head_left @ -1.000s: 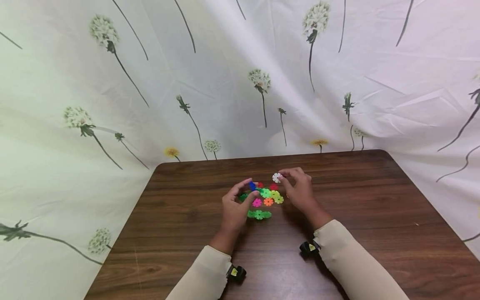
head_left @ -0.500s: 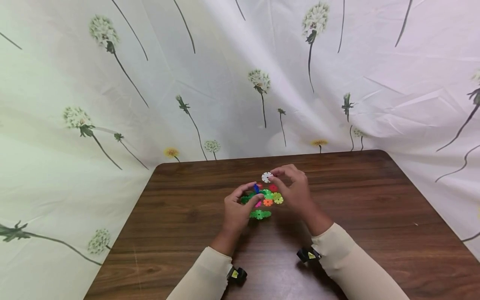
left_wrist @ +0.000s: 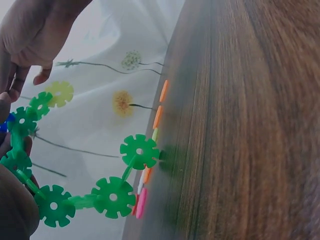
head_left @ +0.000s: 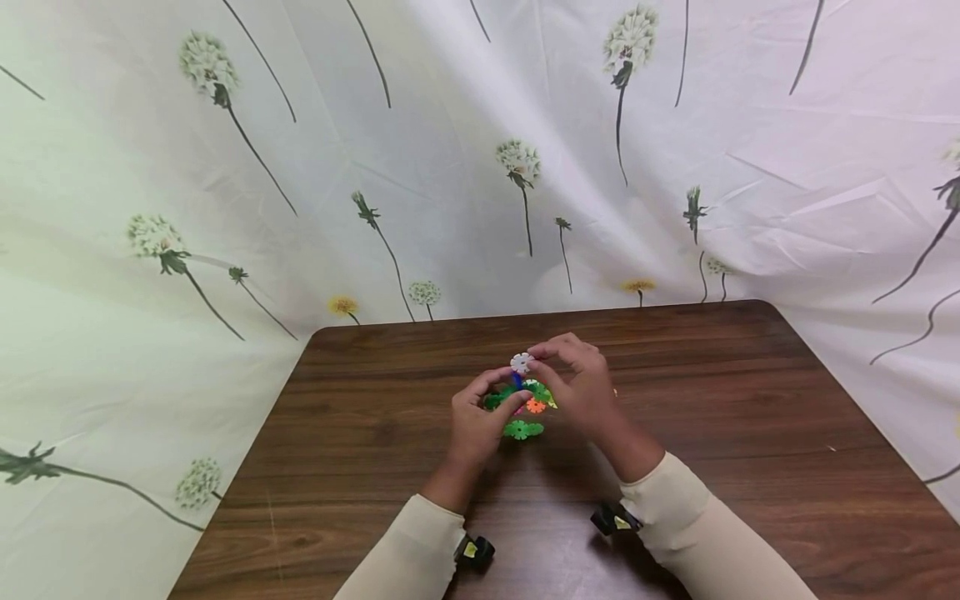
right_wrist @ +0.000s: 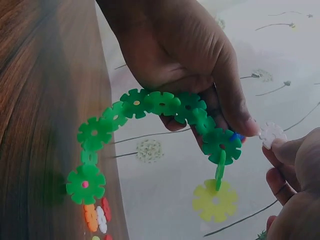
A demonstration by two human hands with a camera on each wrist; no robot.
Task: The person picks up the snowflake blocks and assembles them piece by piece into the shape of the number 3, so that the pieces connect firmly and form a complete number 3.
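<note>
My left hand (head_left: 474, 421) pinches a blue notched disc (head_left: 517, 381) between thumb and fingers. The blue disc is joined to a curved chain of green snowflake discs (right_wrist: 162, 102), which hangs below the hand. A yellow disc (right_wrist: 215, 200) forms one end of that chain. Thumb and fingers of my right hand (head_left: 585, 383) pinch a white snowflake disc (head_left: 521, 362). It stands on edge at the top of the blue disc; whether their slots are engaged I cannot tell. Fingers partly cover the blue disc in both wrist views.
Loose discs lie on the brown wooden table (head_left: 360, 458) under the hands, among them an orange disc (head_left: 536, 406) and a pink disc (left_wrist: 142, 202). Behind the table hangs a white cloth (head_left: 450, 167) printed with dandelions. Black wrist cameras sit below both sleeves.
My right hand has moved left, bringing the white disc from beside the pile to the blue disc. The left hand has shifted slightly right, and the blue disc has turned more edge-on.
</note>
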